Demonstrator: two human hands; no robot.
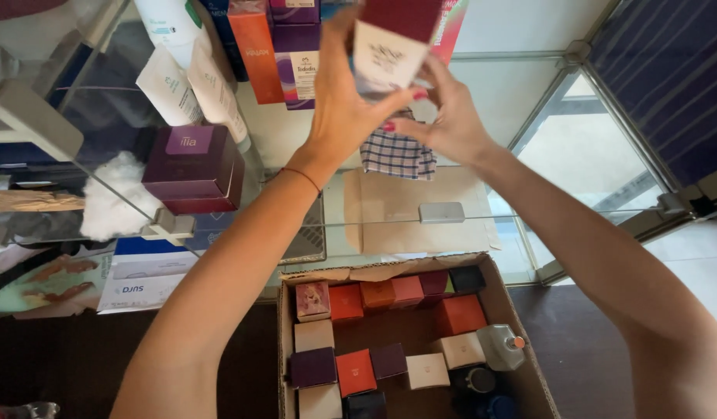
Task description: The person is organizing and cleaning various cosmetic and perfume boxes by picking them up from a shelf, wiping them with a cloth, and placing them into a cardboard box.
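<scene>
One maroon and cream box [393, 39] is raised near the top of the view, in front of a row of upright cartons [277, 46] on a glass shelf [451, 221]. One dark purple box [194, 167] sits on the shelf's left part beside two white tubes [191, 85], and one checked cloth [397, 154] hangs under the hands. Below, a single open cardboard crate [285, 341] on a dark floor holds roughly sixteen small boxes and one clear bottle [502, 345]. Both arms reach up and forward. The left hand [339, 101] has its fingers clamped on the raised box's left side; the right hand [451, 116] has its fingers pressed against the box's lower right edge.
</scene>
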